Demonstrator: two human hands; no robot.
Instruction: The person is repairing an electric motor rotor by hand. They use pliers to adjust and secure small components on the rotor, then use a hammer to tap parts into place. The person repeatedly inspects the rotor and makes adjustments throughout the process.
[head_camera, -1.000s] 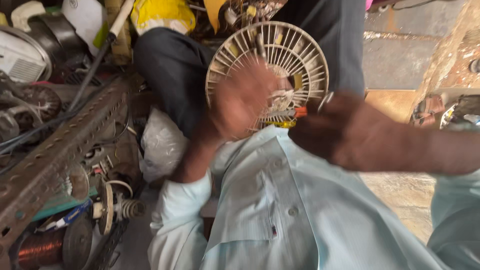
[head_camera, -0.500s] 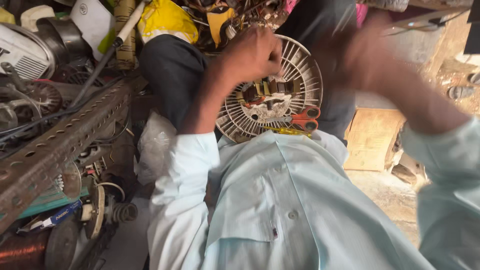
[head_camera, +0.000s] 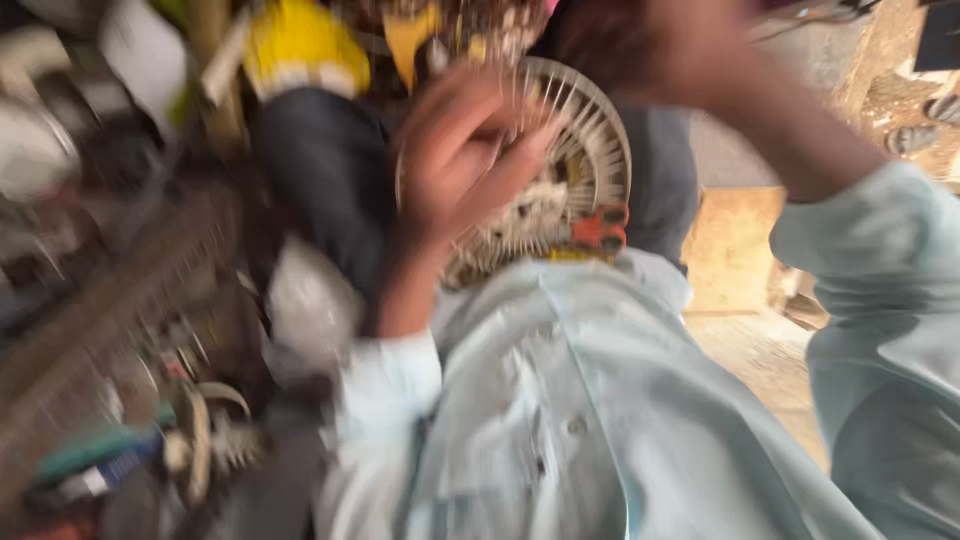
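frame is badly motion-blurred, so we keep this coarse. our left hand (head_camera: 460, 160) is curled over the left side of the round finned fan part (head_camera: 585, 165), fingers (head_camera: 505, 150) bent across its ribs and touching it; whether it actually grips we cannot tell. the fan part sits on our lap, just above the pale shirt (head_camera: 560, 400), standing on edge and tilted toward us, with dark trousers (head_camera: 320, 170) behind it. a small red-orange bit (head_camera: 600, 230) shows at its lower right edge (too blurred to identify). our right hand (head_camera: 630, 45) is raised at the top of the view, above the fan part and apart from it; it is a smear, so how open it is and whether it holds anything we cannot tell. something yellow (head_camera: 295, 45) lies top left, a clutter of parts (head_camera: 150, 430) to the left.
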